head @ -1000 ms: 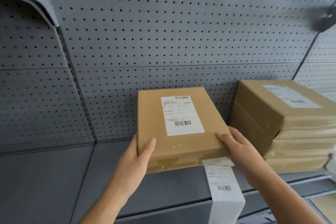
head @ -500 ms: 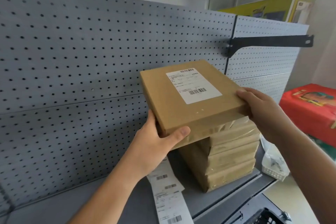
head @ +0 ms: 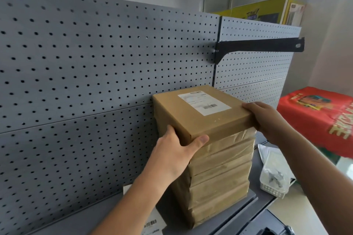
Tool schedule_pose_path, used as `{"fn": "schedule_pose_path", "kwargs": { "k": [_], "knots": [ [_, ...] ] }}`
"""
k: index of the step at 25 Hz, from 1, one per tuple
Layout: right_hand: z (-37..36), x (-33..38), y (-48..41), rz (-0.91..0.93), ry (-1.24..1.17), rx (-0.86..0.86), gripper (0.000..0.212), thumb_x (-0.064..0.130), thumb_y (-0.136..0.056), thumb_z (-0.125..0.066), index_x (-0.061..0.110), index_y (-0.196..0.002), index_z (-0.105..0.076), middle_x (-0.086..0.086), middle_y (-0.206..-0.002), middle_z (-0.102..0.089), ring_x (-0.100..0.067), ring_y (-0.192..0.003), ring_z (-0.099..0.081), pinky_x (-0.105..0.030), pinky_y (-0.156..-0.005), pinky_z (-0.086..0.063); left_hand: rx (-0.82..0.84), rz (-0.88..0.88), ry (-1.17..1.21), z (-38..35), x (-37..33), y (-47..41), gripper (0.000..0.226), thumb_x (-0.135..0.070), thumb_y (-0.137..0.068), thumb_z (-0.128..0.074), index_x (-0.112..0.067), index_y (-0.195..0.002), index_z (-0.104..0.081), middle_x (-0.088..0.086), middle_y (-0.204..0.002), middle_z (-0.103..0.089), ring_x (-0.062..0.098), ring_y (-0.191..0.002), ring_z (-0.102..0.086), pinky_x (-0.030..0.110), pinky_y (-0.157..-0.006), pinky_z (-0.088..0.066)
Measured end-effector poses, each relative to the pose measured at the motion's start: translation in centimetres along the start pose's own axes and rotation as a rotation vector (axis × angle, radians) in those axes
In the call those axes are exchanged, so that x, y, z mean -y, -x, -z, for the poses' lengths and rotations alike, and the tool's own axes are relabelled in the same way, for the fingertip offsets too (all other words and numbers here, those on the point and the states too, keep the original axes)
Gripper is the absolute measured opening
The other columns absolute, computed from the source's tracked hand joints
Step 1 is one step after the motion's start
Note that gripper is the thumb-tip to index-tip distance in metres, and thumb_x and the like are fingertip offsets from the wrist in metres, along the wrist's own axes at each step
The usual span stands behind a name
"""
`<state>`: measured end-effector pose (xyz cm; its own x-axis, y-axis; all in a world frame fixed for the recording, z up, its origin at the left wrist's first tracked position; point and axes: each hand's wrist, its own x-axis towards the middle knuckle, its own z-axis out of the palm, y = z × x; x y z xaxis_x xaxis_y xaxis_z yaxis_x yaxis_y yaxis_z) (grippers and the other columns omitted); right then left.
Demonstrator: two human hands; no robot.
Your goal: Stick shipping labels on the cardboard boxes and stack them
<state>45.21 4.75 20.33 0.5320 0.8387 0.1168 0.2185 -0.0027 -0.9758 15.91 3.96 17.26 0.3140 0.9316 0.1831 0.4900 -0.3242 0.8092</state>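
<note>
In the centre of the frame, a brown cardboard box (head: 202, 114) sits at the top of a stack (head: 219, 177) of similar tape-wrapped boxes, with both of the person's hands on it. The left hand (head: 177, 150), coming up from the lower middle of the frame, grips the box's near left corner: the thumb lies across the front face and the fingers wrap round the left side out of sight. The right hand (head: 267, 118), entering from the lower right, clasps the near right corner, its fingers curled over the top edge. A white shipping label (head: 204, 102) is stuck flat on the box's upper face, towards the back; its print is too blurred to read. The box's near left corner juts slightly past the boxes beneath it, and whether its full weight rests on them cannot be told. The stack stands on a grey shelf (head: 91, 213) close against a grey pegboard (head: 95, 72) that fills the left half of the frame. A strip of printed labels (head: 150, 224) lies on the shelf at the bottom edge, just left of the stack. A black bracket (head: 257, 46) sticks out of the pegboard at upper right. Right of the stack is a white basket (head: 273, 185), beyond it a red cloth (head: 321, 118), and a yellow carton (head: 267, 11) shows above the pegboard.
</note>
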Motion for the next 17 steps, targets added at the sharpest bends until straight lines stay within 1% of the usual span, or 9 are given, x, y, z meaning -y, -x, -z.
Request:
{"fn": "schedule_pose_path", "kwargs": {
  "k": [2, 3, 7, 10, 12, 14, 15, 16, 17],
  "knots": [
    [0.3, -1.0, -0.6, -0.015, 0.014, 0.011, 0.032, 0.043, -0.086, -0.068, 0.016, -0.101, -0.072, -0.005, -0.086, -0.060, -0.019, -0.076, -0.051, -0.031, -0.061, -0.039, -0.030, -0.003, -0.035, -0.7, 0.2, -0.1, 0.108, -0.099, -0.057, -0.051, -0.028, -0.137, -0.050, -0.011, -0.121, -0.070, 0.013, -0.117, -0.064, 0.035, -0.101, -0.053],
    [0.3, -1.4, -0.9, -0.018, 0.004, 0.012, 0.033, 0.044, -0.085, -0.068, 0.016, -0.102, -0.072, -0.004, -0.085, -0.061, -0.018, -0.075, -0.052, -0.030, -0.061, -0.040, -0.050, -0.009, -0.047, -1.0, 0.2, -0.1, 0.109, -0.100, -0.056, -0.049, -0.027, -0.137, -0.050, -0.010, -0.120, -0.070, 0.014, -0.116, -0.065, 0.037, -0.101, -0.054],
    [0.5, -1.4, -0.9, -0.010, 0.034, 0.017, 0.034, 0.048, -0.085, -0.067, 0.020, -0.102, -0.073, -0.001, -0.085, -0.062, -0.017, -0.076, -0.053, -0.031, -0.065, -0.043, -0.076, -0.008, -0.085, -1.4, 0.4, -0.2, 0.125, -0.104, -0.053, -0.044, -0.024, -0.148, -0.042, -0.009, -0.124, -0.070, 0.016, -0.119, -0.065, 0.040, -0.101, -0.055],
    [0.3, -0.8, -0.1, 0.028, 0.112, -0.003, 0.032, 0.048, -0.088, -0.064, 0.022, -0.104, -0.072, 0.000, -0.093, -0.065, -0.017, -0.082, -0.056, -0.032, -0.070, -0.043, -0.058, -0.003, -0.069, -0.8, 0.5, -0.1, 0.128, -0.105, -0.052, -0.045, -0.025, -0.152, -0.039, -0.010, -0.124, -0.070, 0.012, -0.119, -0.064, 0.038, -0.101, -0.055],
    [0.2, -0.2, 0.7, 0.093, 0.180, -0.050, 0.030, 0.044, -0.091, -0.062, 0.021, -0.110, -0.069, 0.001, -0.101, -0.067, -0.016, -0.090, -0.059, -0.033, -0.074, -0.042, -0.047, -0.005, -0.075, -0.3, 0.6, 0.7, 0.131, -0.104, -0.053, -0.044, -0.025, -0.156, -0.031, -0.006, -0.123, -0.071, 0.013, -0.118, -0.065, 0.038, -0.102, -0.054],
    [-0.2, 0.4, 1.4, 0.178, 0.223, -0.125, 0.030, 0.041, -0.093, -0.062, 0.019, -0.114, -0.068, 0.000, -0.107, -0.068, -0.018, -0.099, -0.061, -0.035, -0.079, -0.043, -0.039, 0.023, -0.118, 0.2, 0.8, 1.4, 0.140, -0.107, -0.052, -0.038, -0.024, -0.162, -0.012, 0.006, -0.127, -0.070, 0.021, -0.120, -0.065, 0.042, -0.102, -0.053],
    [-0.5, 0.7, 1.6, 0.227, 0.246, -0.172, 0.030, 0.039, -0.093, -0.061, 0.018, -0.114, -0.067, 0.000, -0.109, -0.068, -0.020, -0.103, -0.062, -0.036, -0.083, -0.044, -0.040, 0.040, -0.130, 0.7, 1.2, 1.8, 0.142, -0.107, -0.052, -0.036, -0.023, -0.162, -0.006, 0.011, -0.132, -0.067, 0.024, -0.121, -0.064, 0.044, -0.103, -0.053],
    [-0.9, 1.1, 2.1, 0.270, 0.280, -0.221, 0.028, 0.037, -0.094, -0.060, 0.018, -0.114, -0.067, -0.001, -0.112, -0.069, -0.021, -0.108, -0.061, -0.038, -0.088, -0.045, -0.033, 0.045, -0.144, 1.3, 1.6, 2.2, 0.140, -0.107, -0.053, -0.035, -0.024, -0.162, -0.005, 0.011, -0.141, -0.061, 0.024, -0.126, -0.061, 0.044, -0.106, -0.051],
    [-1.1, 1.5, 2.4, 0.331, 0.307, -0.270, 0.027, 0.034, -0.096, -0.058, 0.017, -0.114, -0.067, -0.003, -0.115, -0.069, -0.022, -0.112, -0.060, -0.039, -0.093, -0.044, -0.023, 0.052, -0.125, 1.8, 2.4, 3.0, 0.136, -0.106, -0.055, -0.035, -0.027, -0.162, -0.007, 0.004, -0.151, -0.052, 0.020, -0.132, -0.056, 0.044, -0.109, -0.048]
  ]
}}
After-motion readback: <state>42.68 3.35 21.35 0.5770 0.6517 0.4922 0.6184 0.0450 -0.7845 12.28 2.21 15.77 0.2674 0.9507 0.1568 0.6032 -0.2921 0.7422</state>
